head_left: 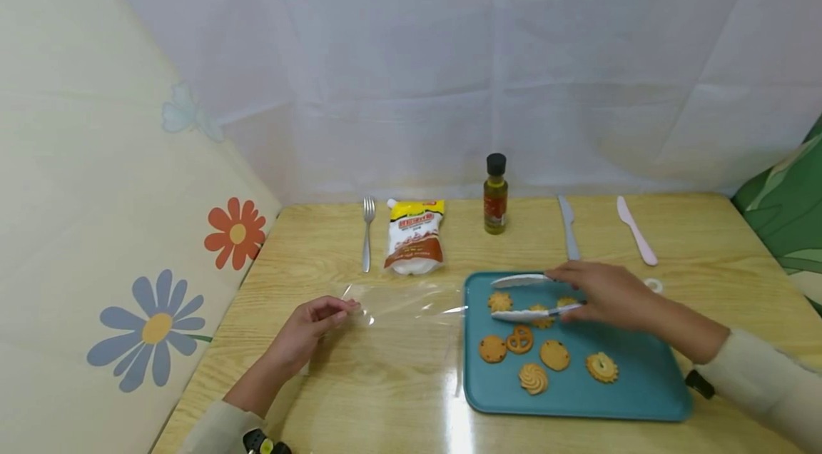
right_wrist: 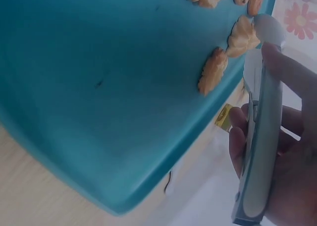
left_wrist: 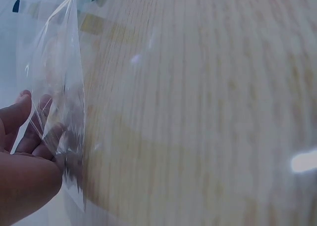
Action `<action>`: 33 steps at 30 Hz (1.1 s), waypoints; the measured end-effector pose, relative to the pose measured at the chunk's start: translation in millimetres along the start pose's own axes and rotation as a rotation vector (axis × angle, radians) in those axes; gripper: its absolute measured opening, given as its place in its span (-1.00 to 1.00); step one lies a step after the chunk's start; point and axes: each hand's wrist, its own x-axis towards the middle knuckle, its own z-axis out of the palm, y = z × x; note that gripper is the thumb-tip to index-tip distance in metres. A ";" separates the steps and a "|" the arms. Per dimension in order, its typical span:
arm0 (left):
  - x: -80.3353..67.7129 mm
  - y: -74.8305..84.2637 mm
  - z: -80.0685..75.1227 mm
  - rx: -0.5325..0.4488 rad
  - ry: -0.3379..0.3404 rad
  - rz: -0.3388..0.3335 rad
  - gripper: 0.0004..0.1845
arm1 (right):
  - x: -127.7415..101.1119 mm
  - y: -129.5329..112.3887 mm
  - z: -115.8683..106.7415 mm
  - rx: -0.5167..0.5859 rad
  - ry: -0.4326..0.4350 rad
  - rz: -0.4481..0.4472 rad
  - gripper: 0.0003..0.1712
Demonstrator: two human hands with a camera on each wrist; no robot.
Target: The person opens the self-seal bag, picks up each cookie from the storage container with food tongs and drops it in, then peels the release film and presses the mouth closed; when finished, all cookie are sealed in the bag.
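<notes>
Left hand (head_left: 315, 329): pinches the clear plastic bag (head_left: 401, 304) on the table.
Right hand (head_left: 606, 293): grips white tongs (head_left: 523, 297) over cookies on the teal tray (head_left: 642, 382).

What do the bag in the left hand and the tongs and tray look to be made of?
Bag: thin clear plastic film; wood grain shows through, glossy creases. Tongs: probably metal arms with pale plastic or silicone tips. Tray: likely teal moulded plastic, smooth with soft sheen.
</notes>
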 end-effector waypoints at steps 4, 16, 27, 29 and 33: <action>0.5 -0.9 -0.4 -0.003 -0.004 0.002 -0.77 | 1.4 -1.9 -1.3 0.007 -0.015 -0.002 -0.22; 0.1 -0.9 -0.9 -0.007 -0.009 0.009 -0.76 | 2.4 -2.7 -3.1 0.019 -0.011 -0.011 -0.26; -0.3 -0.4 -0.6 -0.014 -0.004 -0.002 -0.78 | 3.3 -2.3 -4.9 0.042 0.000 -0.026 -0.28; -0.4 -0.6 -0.4 -0.011 -0.001 -0.002 -0.79 | 3.8 -2.2 -4.9 0.046 0.001 -0.028 -0.28; 0.2 -1.7 -0.4 -0.008 -0.003 -0.005 -0.78 | 4.6 -2.1 -5.1 0.055 0.001 -0.031 -0.28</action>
